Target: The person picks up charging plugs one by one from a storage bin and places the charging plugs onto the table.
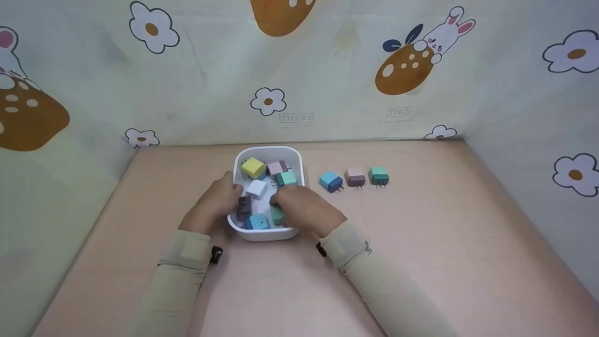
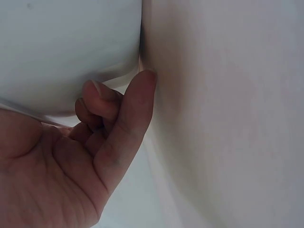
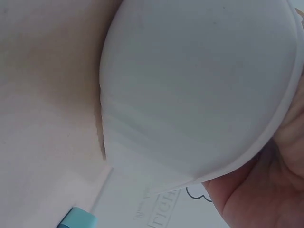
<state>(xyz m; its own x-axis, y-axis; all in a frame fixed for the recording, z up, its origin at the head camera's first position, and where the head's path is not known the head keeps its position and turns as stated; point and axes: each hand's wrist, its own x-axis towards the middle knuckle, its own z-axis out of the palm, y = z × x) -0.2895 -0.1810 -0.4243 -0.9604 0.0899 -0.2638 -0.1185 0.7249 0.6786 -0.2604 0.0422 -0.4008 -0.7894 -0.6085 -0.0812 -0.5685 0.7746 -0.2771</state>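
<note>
A white bin (image 1: 269, 235) holds several two-tone charger plugs. My left hand (image 1: 217, 199) grips its left side, thumb at the rim; in the left wrist view the fingers (image 2: 128, 114) curl against the outer wall. My right hand (image 1: 306, 208) reaches over the right rim, with a green charger plug (image 1: 276, 215) between its fingers, partly covered by them. Around it in the bin lie a yellow plug (image 1: 253, 167), a white plug (image 1: 257, 188), a dark plug (image 1: 244, 206), a blue plug (image 1: 257, 222), a teal plug (image 1: 286, 178) and a pinkish plug (image 1: 276, 167).
Right of the bin, three plugs stand in a row on the pale pink table (image 1: 421, 243): a blue one (image 1: 331, 181), a pink-mauve one (image 1: 355, 177) and a green one (image 1: 379, 175). A patterned cloth wall (image 1: 327, 70) closes off the back and both sides.
</note>
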